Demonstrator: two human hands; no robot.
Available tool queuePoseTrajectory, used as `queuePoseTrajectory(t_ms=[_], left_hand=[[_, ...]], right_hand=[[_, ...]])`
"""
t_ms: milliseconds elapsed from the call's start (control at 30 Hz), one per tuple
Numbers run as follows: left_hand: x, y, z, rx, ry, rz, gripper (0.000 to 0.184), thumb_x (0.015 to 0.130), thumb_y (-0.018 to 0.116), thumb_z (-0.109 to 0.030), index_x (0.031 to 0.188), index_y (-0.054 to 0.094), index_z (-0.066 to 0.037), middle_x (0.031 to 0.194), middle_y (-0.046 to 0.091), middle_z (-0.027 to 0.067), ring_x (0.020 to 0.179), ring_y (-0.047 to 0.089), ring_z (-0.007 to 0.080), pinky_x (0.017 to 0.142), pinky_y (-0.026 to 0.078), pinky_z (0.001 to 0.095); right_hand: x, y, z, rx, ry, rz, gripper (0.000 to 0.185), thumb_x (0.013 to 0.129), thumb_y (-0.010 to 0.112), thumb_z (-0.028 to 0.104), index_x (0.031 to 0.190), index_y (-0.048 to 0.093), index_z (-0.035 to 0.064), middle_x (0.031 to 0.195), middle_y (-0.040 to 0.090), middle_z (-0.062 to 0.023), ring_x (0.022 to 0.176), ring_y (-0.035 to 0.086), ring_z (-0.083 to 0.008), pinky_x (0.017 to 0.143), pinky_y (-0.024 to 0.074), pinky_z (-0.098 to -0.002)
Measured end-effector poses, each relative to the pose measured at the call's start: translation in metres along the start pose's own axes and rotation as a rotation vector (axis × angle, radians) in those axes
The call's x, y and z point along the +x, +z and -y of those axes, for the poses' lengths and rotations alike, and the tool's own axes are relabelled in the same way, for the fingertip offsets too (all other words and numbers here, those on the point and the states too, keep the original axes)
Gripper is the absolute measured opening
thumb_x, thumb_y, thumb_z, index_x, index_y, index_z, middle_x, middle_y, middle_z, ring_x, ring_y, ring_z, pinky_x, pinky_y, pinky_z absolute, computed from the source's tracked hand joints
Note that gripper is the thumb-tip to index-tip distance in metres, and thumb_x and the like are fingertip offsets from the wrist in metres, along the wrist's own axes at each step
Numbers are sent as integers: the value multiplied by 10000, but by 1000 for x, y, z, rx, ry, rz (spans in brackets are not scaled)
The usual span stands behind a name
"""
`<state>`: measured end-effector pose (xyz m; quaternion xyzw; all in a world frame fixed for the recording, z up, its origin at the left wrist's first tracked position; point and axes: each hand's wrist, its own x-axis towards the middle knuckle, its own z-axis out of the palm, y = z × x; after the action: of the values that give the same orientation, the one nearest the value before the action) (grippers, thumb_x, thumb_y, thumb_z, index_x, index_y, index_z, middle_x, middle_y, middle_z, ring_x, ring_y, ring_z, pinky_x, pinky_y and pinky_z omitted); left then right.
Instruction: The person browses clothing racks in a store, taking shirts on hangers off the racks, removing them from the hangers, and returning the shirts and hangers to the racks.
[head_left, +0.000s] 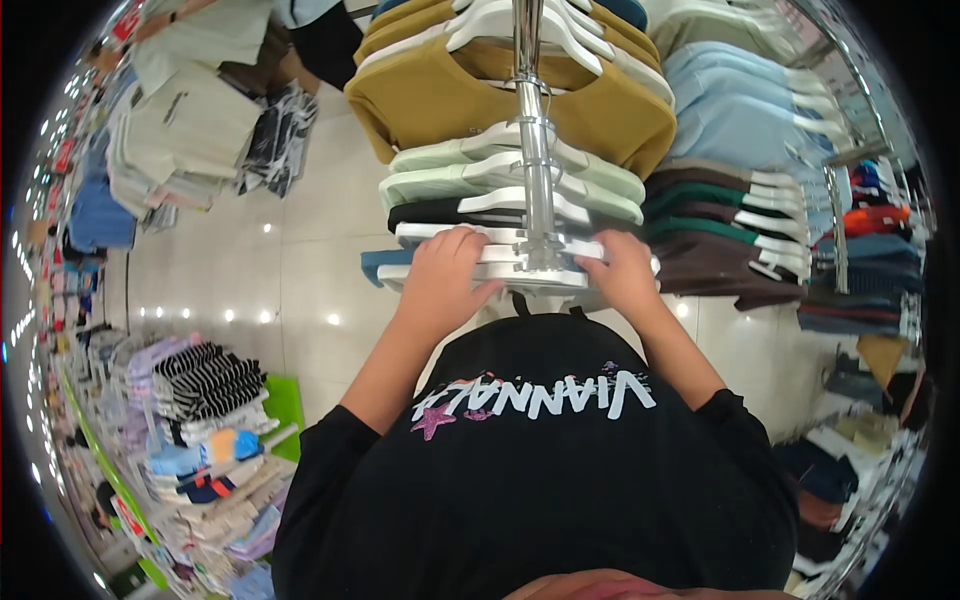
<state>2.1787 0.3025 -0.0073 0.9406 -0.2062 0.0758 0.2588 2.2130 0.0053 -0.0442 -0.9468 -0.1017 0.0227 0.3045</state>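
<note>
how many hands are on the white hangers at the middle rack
2: the left hand on the left side of the white hangers, the right hand on their right side; no other hand shows there.

Parts of the white hangers (560,279) are hidden by the left hand (445,270) and the right hand (626,268). The top of the metal pole (538,180) is cut off by the upper edge. The tiny letters (482,131) on the mustard shirt (440,108) cannot be read. The blue clothes (102,216) at the left are blurred.
</note>
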Motion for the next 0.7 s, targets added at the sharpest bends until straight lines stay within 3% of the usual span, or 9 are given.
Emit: queuePoseTrajectory(t_ms=[100, 167, 300, 367, 400, 567, 633, 700], left_hand=[[-1, 1, 13, -86, -38, 192, 529, 819, 833, -321, 1199, 614, -24, 1120, 676, 173, 1053, 633, 400, 920, 470, 477], [1, 7, 19, -97, 20, 200, 519, 838, 817, -338, 1195, 618, -18, 1060, 688, 176, 1013, 641, 404, 889, 473, 482], [-1, 24, 30, -70, 72, 167, 514, 818, 825, -321, 1178, 617, -17, 1042, 687, 181, 974, 641, 401, 848, 487, 501], [-1, 25, 27, -74, 68, 142, 491, 817, 818, -298, 1164, 613, -17, 1012, 689, 184, 949, 645, 407, 843, 489, 508], [-1, 25, 23, -70, 56, 153, 472, 817, 812, -276, 1152, 608, -13, 983, 693, 186, 939, 649, 410, 838, 492, 507], [-14, 24, 6, -110, 13, 145, 493, 822, 812, -249, 1194, 605, -1, 1012, 699, 204, 963, 652, 420, 854, 503, 502], [-23, 25, -1, -35, 19, 53, 605, 813, 819, -251, 1309, 580, 0, 1089, 684, 172, 997, 643, 374, 878, 491, 498], [-37, 31, -3, 9, 2, -17, 710, 825, 812, -199, 1435, 513, 4, 1284, 632, 237, 1173, 604, 409, 1000, 476, 495]], right_hand=[[-17, -3, 3, -53, 11, -268, 221, 753, 828, 200, 881, 715, 60, 876, 709, -102, 883, 649, -343, 797, 483, -469], [-33, -6, -8, 57, 159, -410, 211, 723, 812, 169, 860, 707, 49, 877, 704, -117, 864, 648, -364, 780, 503, -474], [-83, -20, -69, 131, 495, -437, 184, 770, 713, 91, 924, 760, 1, 824, 721, -190, 822, 700, -351, 774, 537, -414], [-113, -36, -62, 141, 531, -592, 172, 797, 681, 64, 929, 765, -6, 823, 734, -183, 779, 713, -324, 753, 536, -401], [-131, -39, -70, 85, 687, -565, 194, 844, 675, 81, 995, 761, -4, 867, 740, -181, 824, 718, -303, 778, 534, -398], [-230, -19, -123, 55, 854, -700, 290, 915, 689, 201, 1127, 729, 8, 993, 735, -215, 929, 713, -338, 842, 530, -403], [-261, -18, -124, -65, 953, -656, 320, 909, 690, 269, 1103, 737, 19, 1036, 739, -219, 968, 702, -395, 872, 531, -437], [-284, -18, -113, -132, 1024, -603, 337, 905, 687, 307, 1095, 743, 34, 1039, 738, -225, 979, 692, -417, 878, 529, -452]])
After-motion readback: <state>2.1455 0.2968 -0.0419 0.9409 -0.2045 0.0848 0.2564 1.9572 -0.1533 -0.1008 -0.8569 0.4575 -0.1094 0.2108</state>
